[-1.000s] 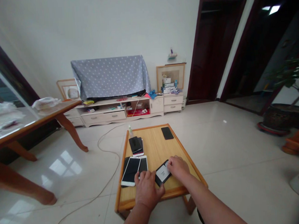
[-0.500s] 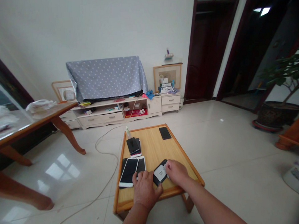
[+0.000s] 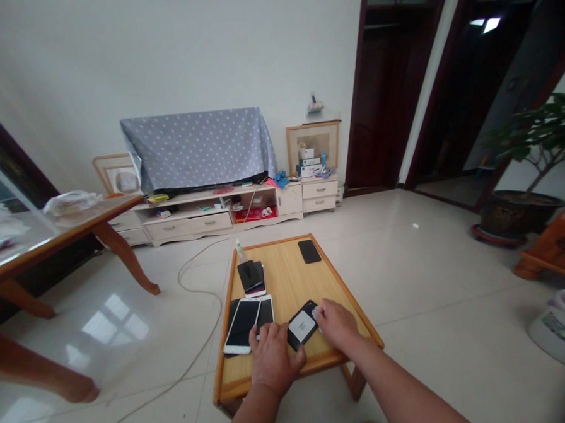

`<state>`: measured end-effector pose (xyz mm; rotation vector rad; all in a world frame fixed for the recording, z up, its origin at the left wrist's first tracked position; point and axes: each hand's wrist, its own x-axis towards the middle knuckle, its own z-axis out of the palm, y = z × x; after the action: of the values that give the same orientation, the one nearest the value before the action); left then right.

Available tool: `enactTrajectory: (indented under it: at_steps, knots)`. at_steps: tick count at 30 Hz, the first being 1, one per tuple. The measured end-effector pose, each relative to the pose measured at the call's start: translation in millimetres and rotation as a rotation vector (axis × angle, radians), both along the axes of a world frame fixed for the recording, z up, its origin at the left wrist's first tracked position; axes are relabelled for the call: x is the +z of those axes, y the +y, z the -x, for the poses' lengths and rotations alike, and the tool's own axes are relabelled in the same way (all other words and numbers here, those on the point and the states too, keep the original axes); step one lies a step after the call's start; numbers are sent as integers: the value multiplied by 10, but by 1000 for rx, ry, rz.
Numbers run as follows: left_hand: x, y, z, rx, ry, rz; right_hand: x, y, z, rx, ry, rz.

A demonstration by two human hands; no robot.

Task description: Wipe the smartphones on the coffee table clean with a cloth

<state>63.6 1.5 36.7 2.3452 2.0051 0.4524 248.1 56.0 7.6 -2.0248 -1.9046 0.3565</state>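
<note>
A black phone (image 3: 302,325) lies on the small wooden table (image 3: 298,280) with its back off, a white battery-like block showing in it. My left hand (image 3: 273,354) steadies its near left side, index finger at one corner and thumb at another. The fingers of my right hand (image 3: 336,322) are closed on a small crumpled white wipe (image 3: 315,312), just at the phone's right edge. Left of my left hand lies a white-framed phone (image 3: 243,326), overlapping other devices. Farther back are several stacked phones (image 3: 250,275).
One more black phone (image 3: 309,252) lies at the table's far right corner. A small clear bottle (image 3: 240,250) stands at the far left corner. Beyond is a low white cabinet (image 3: 188,226) with a cloth-covered object (image 3: 198,146). A cable (image 3: 221,297) runs over the floor.
My right hand with the wipe has shifted slightly right, off the battery to the phone's edge, uncovering more of it. My left hand keeps its place. The view has turned a little.
</note>
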Motion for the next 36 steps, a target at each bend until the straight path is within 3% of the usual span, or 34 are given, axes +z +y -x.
enactTrajectory:
  at_steps: [3,9,11,15,18,24,30,36]
  knots:
    - [9,-8,0,1,-3,1,20,43,-87,-55,-17,13]
    - [-23,14,4,4,-11,6,-83,-229,323,233,43,-1]
    - [-17,18,0,4,-13,27,-54,-189,321,191,44,5]
    - [22,-2,-20,2,11,3,69,62,40,-27,21,25]
    - [8,4,-19,0,3,3,102,105,-34,-52,22,21]
    - [-125,75,19,5,-26,34,-16,-126,282,184,94,11]
    - [-152,29,10,13,-31,-62,6,115,2,-61,148,-14]
    - [-220,52,30,38,59,-74,-32,259,-131,-144,222,-18]
